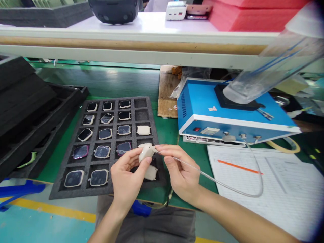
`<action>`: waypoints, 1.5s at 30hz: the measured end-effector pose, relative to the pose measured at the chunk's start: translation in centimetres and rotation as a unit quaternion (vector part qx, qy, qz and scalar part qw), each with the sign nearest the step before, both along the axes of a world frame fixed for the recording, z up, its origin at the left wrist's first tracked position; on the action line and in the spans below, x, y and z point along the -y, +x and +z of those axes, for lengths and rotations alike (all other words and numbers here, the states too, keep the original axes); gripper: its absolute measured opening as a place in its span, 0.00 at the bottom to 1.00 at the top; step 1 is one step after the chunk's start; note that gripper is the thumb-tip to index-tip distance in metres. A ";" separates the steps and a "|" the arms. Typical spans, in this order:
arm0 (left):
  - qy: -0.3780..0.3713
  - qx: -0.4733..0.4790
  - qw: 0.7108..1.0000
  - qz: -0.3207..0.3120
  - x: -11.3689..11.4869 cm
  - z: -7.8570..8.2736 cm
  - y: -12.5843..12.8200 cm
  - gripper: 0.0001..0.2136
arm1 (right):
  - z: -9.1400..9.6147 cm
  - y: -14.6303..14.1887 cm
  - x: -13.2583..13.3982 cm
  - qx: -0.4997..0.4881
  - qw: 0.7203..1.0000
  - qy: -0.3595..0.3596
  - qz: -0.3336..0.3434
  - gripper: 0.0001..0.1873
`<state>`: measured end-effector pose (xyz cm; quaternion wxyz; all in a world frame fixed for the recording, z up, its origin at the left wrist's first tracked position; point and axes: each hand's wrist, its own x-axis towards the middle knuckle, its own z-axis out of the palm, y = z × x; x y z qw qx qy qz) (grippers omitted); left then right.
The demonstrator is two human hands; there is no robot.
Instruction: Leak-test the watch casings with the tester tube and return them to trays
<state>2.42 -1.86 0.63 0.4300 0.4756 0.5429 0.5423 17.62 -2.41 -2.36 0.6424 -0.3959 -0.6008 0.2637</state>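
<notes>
My left hand (128,179) is closed around a cream smartwatch case (146,152), held above the right side of a black foam tray (87,194). Fingers of my right hand (183,173) pinch the end of a thin clear tube (222,185) against the case's right edge. That tube loops back to a fitting on the front of a blue box-shaped machine (192,104). Below the held case, another cream case (151,172) lies in a compartment, partly hidden by my left hand. Several watches with dark screens, such as a purple-rimmed watch (81,152), fill other compartments.
More black foam trays (22,87) are stacked at the left. Right of my hands lie written sheets (235,182) with an orange strip (239,166). A clear cylinder (255,81) stands on the machine. A shelf (152,44) crosses above the bench, near a wooden board (167,91).
</notes>
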 end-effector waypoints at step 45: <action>-0.003 0.004 1.000 0.029 -0.9 0.2 -0.1 0.19 | 0.7 -0.4 -1.4 -0.036 0.999 0.041 0.004 0.10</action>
